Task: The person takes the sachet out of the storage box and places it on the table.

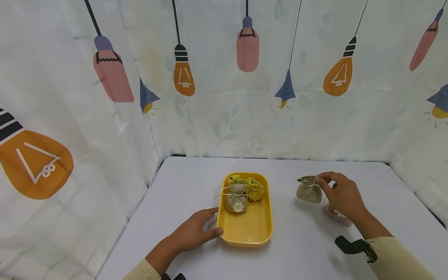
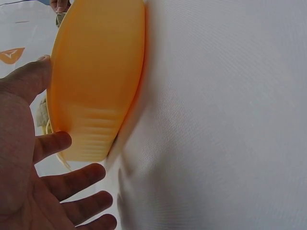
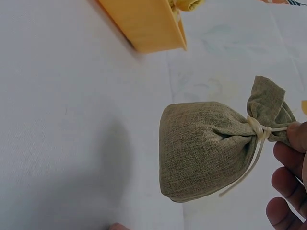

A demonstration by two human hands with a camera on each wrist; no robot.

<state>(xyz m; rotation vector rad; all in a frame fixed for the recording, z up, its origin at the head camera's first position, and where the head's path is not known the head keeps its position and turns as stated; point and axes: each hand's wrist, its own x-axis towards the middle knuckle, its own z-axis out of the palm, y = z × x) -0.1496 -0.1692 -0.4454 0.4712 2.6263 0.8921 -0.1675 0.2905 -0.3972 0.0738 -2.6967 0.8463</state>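
My right hand [image 1: 343, 194] pinches a grey-green drawstring pouch [image 1: 309, 189] by its gathered neck, holding it up off the table. In the right wrist view the pouch [image 3: 206, 151] is full and rounded, tied with a pale cord. My left hand [image 1: 194, 230] is at the left side of a yellow tray [image 1: 246, 229], thumb and index finger against its wall, the fingers spread and mostly straight. Inside the far half of the tray lie a grey-brown pouch [image 1: 233, 203] with a white flower and yellow-green pouches [image 1: 256, 190]. Below my right hand, a pinkish pouch [image 1: 344, 220] lies partly hidden.
The white-covered table [image 1: 189, 182] runs back to a printed cloth wall [image 1: 217, 128], with another cloth wall [image 1: 94, 163] along the left side. A black wrist mount [image 1: 355, 247] sticks out from my right sleeve, close over the table.
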